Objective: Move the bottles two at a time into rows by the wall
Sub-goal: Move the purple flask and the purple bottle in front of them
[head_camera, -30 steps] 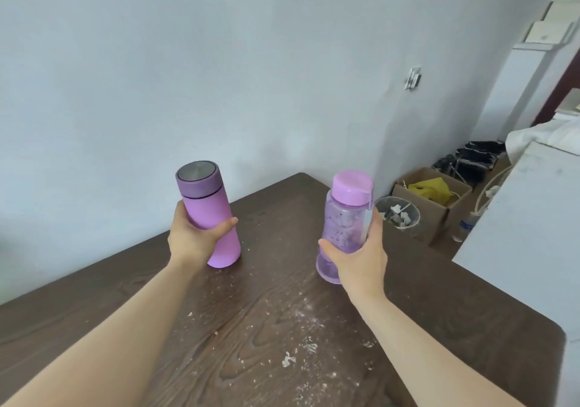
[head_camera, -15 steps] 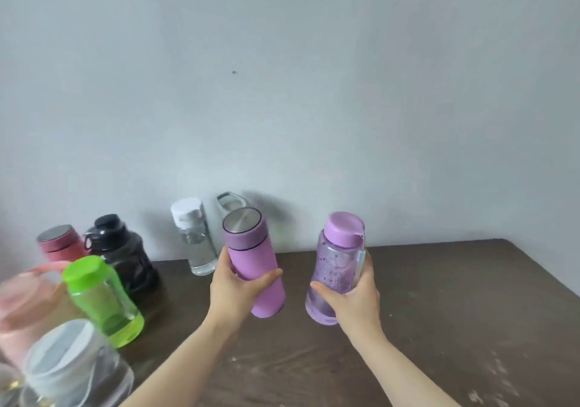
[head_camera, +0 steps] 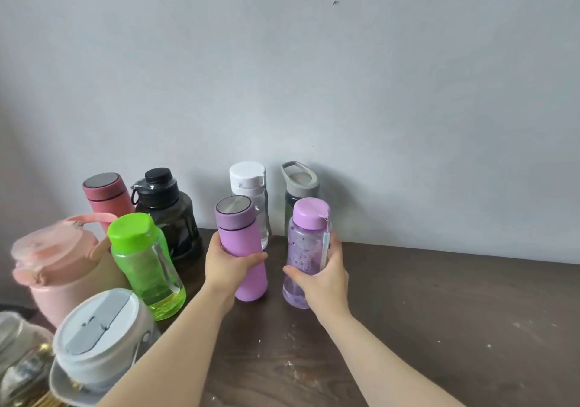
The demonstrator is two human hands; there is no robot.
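Nearest me on the left stand a white-lidded jug (head_camera: 100, 340), a pink jug (head_camera: 62, 268) and a green bottle (head_camera: 146, 265) on the dark wooden table (head_camera: 455, 328). My left hand (head_camera: 229, 268) grips the purple flask (head_camera: 240, 246) and my right hand (head_camera: 323, 278) grips the clear purple bottle (head_camera: 306, 249), side by side at mid-table. Farther back by the wall (head_camera: 314, 77) stand a red flask (head_camera: 106, 196), a black jug (head_camera: 168, 212), a white-capped bottle (head_camera: 249, 187) and a grey-capped bottle (head_camera: 299, 187).

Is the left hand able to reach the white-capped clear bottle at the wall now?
Probably not: the left hand is full with the purple flask, which stands directly before the white-capped bottle.
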